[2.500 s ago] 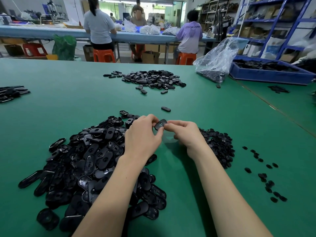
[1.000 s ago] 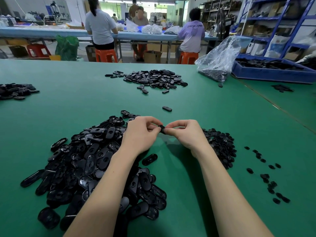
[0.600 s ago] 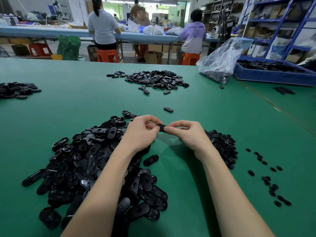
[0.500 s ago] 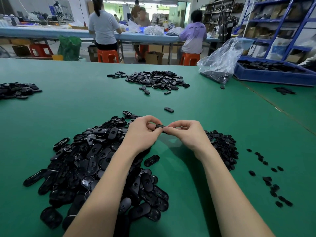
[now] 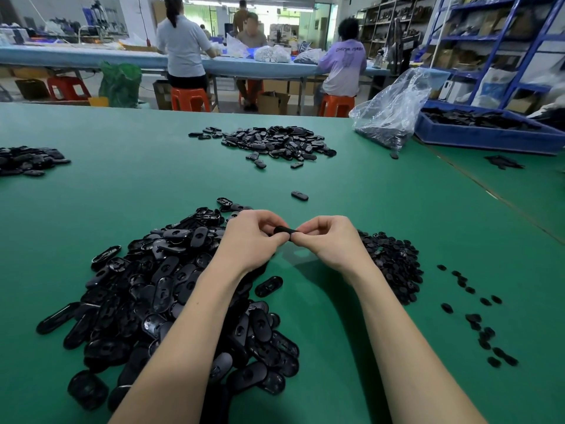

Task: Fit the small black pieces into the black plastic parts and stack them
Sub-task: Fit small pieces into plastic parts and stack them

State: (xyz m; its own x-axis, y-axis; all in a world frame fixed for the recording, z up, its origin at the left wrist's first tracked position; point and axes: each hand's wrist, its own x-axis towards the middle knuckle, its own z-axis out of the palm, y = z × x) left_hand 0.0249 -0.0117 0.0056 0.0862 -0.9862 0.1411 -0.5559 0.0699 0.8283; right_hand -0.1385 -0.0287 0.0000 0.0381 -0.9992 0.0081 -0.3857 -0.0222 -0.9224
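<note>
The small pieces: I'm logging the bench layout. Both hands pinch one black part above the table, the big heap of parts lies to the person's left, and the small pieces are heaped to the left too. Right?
Not quite. The head view shows the small pieces heaped to the person's right, beside the right hand. The rest holds: both hands, left hand included, pinch one black part, and the big heap lies left.

One head-worn wide-angle view looks forward and down, close over the green table [image 5: 351, 179].

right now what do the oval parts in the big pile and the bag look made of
Oval parts: hard moulded plastic, it seems; black and glossy, with light glinting off rims and recesses. Bag: thin clear plastic film, crinkled and shiny, dark contents showing through at the bottom.
</note>
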